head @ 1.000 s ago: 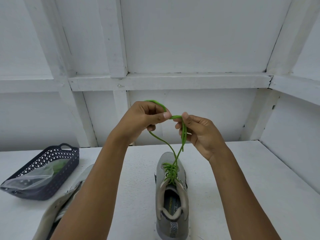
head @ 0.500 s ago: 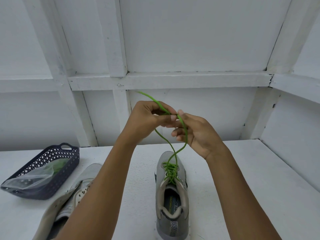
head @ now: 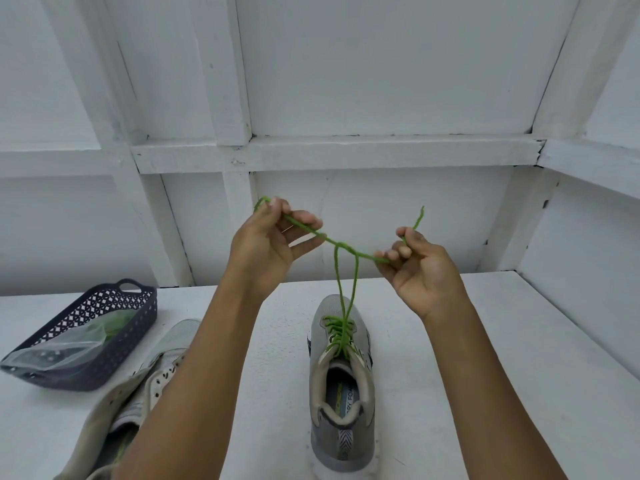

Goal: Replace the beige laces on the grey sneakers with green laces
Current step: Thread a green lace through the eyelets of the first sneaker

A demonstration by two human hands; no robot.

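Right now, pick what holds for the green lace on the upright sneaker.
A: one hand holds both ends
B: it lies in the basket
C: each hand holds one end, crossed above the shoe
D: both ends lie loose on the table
C: the left hand pinches one end and the right hand grips the other, with the green lace crossed in the air above the grey sneaker.

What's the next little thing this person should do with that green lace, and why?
Probably draw both ends apart and downward, so the crossing slides down onto the grey sneaker. The left hand and right hand each hold one end of the green lace, and that crossing sits in the air, well above the eyelets.
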